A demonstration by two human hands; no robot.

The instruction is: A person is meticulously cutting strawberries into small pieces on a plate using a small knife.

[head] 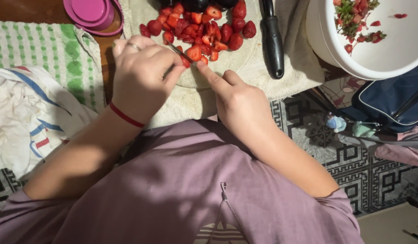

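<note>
A: Begin with the largest surfaces.

B: A pale towel [191, 101] covers the table edge, with a green checked cloth [59, 49] to its left and a crumpled white cloth with blue and red stripes [23, 117] lying over that cloth's near part.

A: And the containers?

B: At upper right a white bucket [389, 58] holds strawberry tops and red scraps (gathered at its far left side). On the towel rests a round pale cutting board [231, 61] carrying whole and cut strawberries [204, 27], heaped toward its far side. A pink bowl [93, 13] stands at upper left; what it contains cannot be told.

A: The hands?

B: The left hand [143, 77] is closed around a small knife [179, 53], fingers curled over the handle, which is hidden. The right hand [238, 101] has its index finger stretched out, the tip pressing on a strawberry piece [194, 53] at the board's near edge, the other fingers folded.

A: How does the knife lie?

B: Its long axis runs diagonally, the blade pointing away from the left hand to the right and slightly toward the person, the tip meeting the piece under the right fingertip.

A: Anything smaller?

B: A black-handled utensil [272, 38] lies lengthwise just right of the board, apart from both hands.
</note>
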